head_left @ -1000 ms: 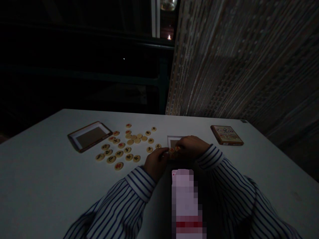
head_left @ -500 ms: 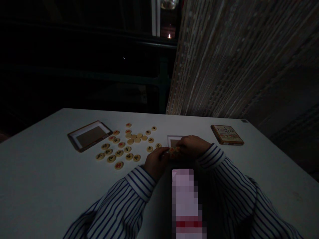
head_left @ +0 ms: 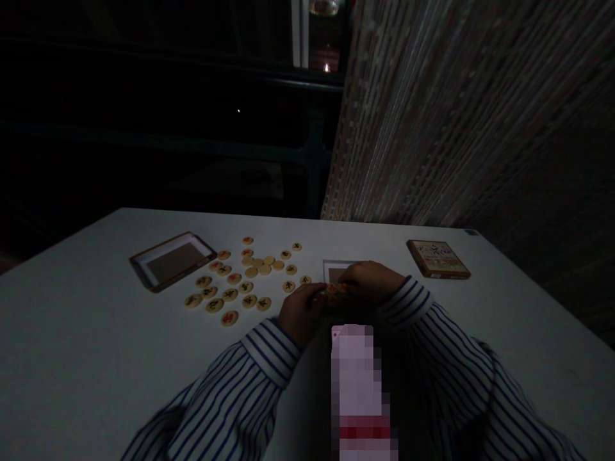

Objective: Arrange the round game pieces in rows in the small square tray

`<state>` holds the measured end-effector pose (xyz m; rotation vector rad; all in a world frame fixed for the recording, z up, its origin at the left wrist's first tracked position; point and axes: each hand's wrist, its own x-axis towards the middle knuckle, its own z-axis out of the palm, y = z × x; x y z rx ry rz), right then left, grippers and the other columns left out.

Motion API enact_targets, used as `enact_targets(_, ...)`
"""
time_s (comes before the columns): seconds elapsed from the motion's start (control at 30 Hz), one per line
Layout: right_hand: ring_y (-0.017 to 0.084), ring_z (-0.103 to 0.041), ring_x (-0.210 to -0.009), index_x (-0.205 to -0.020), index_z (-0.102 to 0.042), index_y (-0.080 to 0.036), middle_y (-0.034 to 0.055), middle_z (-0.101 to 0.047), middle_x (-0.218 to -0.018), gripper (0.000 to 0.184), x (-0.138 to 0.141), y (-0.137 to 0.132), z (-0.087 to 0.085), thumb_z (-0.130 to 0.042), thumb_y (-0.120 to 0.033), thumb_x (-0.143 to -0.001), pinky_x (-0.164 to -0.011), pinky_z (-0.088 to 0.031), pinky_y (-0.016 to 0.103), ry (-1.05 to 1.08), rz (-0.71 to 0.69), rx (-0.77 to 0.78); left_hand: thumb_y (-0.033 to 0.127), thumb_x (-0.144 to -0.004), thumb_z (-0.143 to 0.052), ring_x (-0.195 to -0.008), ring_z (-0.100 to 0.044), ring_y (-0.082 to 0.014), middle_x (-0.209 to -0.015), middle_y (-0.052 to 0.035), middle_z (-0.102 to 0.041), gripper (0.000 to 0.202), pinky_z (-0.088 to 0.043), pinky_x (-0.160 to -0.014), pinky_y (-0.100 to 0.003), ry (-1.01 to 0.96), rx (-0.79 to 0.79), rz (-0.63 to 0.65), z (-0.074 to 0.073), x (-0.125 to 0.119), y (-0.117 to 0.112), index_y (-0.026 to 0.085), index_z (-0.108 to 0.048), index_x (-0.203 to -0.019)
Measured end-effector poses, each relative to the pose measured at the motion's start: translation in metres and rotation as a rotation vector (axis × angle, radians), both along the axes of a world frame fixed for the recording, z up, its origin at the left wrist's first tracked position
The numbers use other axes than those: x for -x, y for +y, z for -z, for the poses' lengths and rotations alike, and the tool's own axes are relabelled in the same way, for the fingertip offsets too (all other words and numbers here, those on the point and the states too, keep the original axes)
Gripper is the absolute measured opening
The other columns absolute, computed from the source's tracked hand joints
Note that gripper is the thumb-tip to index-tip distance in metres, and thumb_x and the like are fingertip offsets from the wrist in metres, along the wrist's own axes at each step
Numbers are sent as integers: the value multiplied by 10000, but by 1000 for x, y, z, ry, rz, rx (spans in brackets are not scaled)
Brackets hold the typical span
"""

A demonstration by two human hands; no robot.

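Observation:
My left hand (head_left: 300,314) and my right hand (head_left: 369,282) meet at the middle of the white table (head_left: 96,358), fingers curled around a few round wooden game discs (head_left: 336,289) held between them. Both wrists wear blue-striped white sleeves. Just behind my right hand lies a small white-rimmed tray (head_left: 334,270), partly hidden by the fingers. Several more pale discs (head_left: 240,282) with red or black marks lie scattered to the left of my hands.
An open brown box half (head_left: 172,261) lies at the left. A brown box lid with a picture (head_left: 438,258) sits at the right. A ribbed wall stands behind the table's right side; the room beyond is dark. A blurred pink patch covers the near centre.

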<state>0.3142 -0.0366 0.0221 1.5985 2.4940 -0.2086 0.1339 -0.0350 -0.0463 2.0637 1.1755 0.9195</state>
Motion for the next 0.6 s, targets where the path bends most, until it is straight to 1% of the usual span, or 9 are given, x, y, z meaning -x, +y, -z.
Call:
enact_targets(0.1,176,-567,-846,-923,-624,-196,69,-642,-922,272,1,-1,-2,-414,-249,-759,-663,-362,241,3,2,17,218,-734,-478,-821,-596,-167,-910,-68,-646,260,-489,-731,-303,16,-14,0,-2,0,-1,159,-609,-951)
enact_targets(0.2,175,-570,-823,-902,-630,-193,71,-645,-902,267,1,-1,-2,-414,-242,-753,-651,-362,242,-7,0,28,210,-732,-481,-810,-596,-161,-904,-59,-647,250,-488,-728,-298,9,-27,-2,-3,0,-1,170,-612,-941)
enact_targets(0.4,180,-568,-835,-902,-629,-193,74,-644,-913,280,1,0,1,-399,-253,-755,-664,-360,250,3,-13,5,214,-733,-482,-766,-596,-151,-879,-60,-643,261,-493,-679,-280,9,4,-2,-2,-1,-1,159,-602,-959)
enact_targets(0.6,178,-563,-863,-908,-628,-195,72,-641,-934,276,1,0,0,-402,-250,-759,-688,-361,246,-9,-2,27,211,-730,-486,-756,-593,-146,-873,-63,-641,253,-488,-686,-278,9,17,-11,-7,-1,-3,150,-604,-945)
